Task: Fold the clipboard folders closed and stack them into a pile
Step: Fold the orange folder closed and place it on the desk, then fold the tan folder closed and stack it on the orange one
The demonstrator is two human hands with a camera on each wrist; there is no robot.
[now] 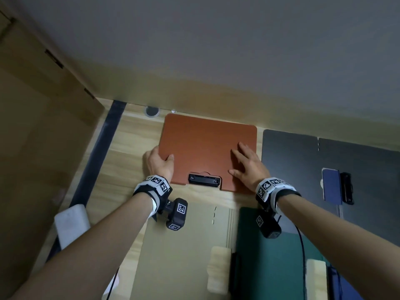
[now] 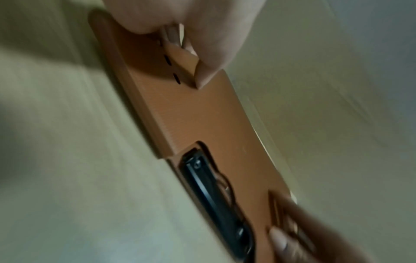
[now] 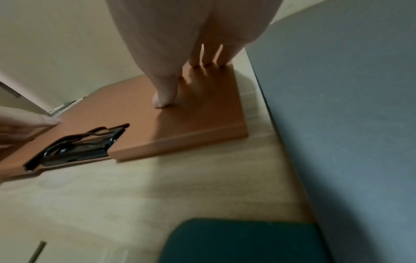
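We had the brown folder [image 1: 207, 148] folded closed and flat on the tabletop [image 1: 134, 135], its black clip [image 1: 204, 180] at the near edge, between our wrists. Our left hand [image 1: 159, 164] gripped the left edge, thumb on top and fingers [image 2: 173, 35] curled under. Our right hand [image 1: 249, 165] lay flat, its fingers [image 3: 207, 53] straight and spread, pressing the cover near the right edge. We judged that even downward pressure would keep the cover shut. The tan folder [image 1: 184, 245], green folder [image 1: 270, 256] and black folder [image 1: 324, 165], still open, lay nearer us and to the right.
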